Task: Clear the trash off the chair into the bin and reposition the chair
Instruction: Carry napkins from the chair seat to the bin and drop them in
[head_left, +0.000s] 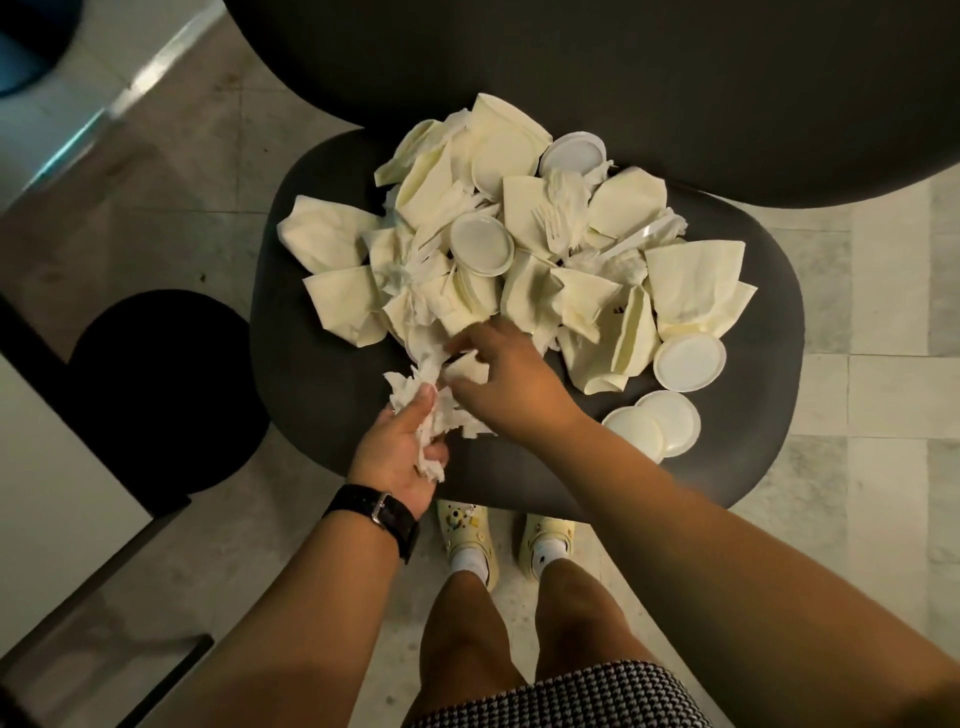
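A dark grey chair seat (332, 395) carries a heap of cream paper napkins (524, 234), round white plastic lids (480, 244) and white plastic forks (556, 215). At the heap's near edge my left hand (400, 457) grips a bunch of crumpled white tissue (415, 389). Just to its right, my right hand (504, 379) pinches another scrap of white tissue (467, 370) beside the bunch. Two lids (654, 423) lie loose at the seat's right front.
A large dark round table (623, 78) overhangs the far side of the chair. A black round bin or stool (161, 395) stands left of the chair, beside a pale table edge (62, 467). My feet (509, 545) stand on pale floor tiles right against the seat's front.
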